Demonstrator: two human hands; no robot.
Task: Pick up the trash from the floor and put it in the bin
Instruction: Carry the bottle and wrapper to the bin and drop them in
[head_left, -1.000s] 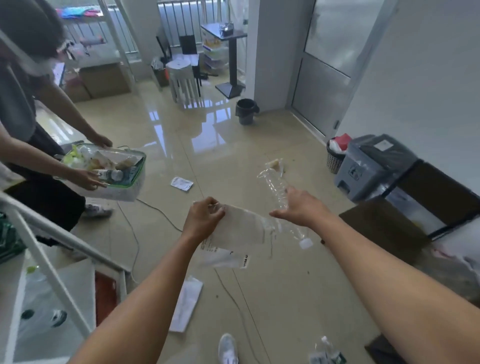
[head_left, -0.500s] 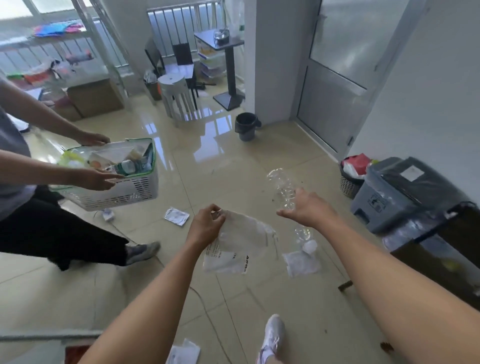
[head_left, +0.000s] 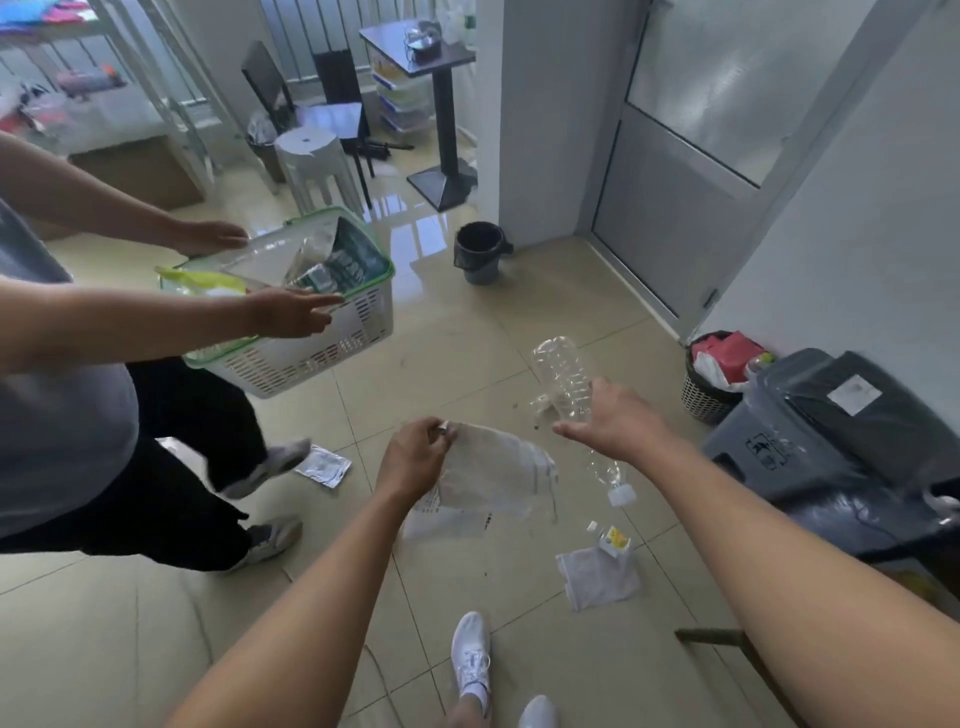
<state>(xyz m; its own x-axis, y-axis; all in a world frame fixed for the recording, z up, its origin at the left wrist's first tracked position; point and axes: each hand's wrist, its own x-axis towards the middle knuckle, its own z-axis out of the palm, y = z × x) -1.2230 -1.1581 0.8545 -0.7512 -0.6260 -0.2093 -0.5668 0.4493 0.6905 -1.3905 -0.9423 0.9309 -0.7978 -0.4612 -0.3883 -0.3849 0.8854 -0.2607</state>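
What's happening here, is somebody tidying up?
Yes, a clean-up is under way. The person wearing the camera holds a clear plastic bag in the left hand and an empty clear plastic bottle in the right hand. A second person on the left carries a white basket already full of rubbish. Scraps still lie on the tiled floor: a foil sachet, a mesh pouch and a small carton. A small black bin stands further back.

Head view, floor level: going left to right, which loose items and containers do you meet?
White basket → foil packet → black bucket → mesh bag → small wicker bin → large grey bin.
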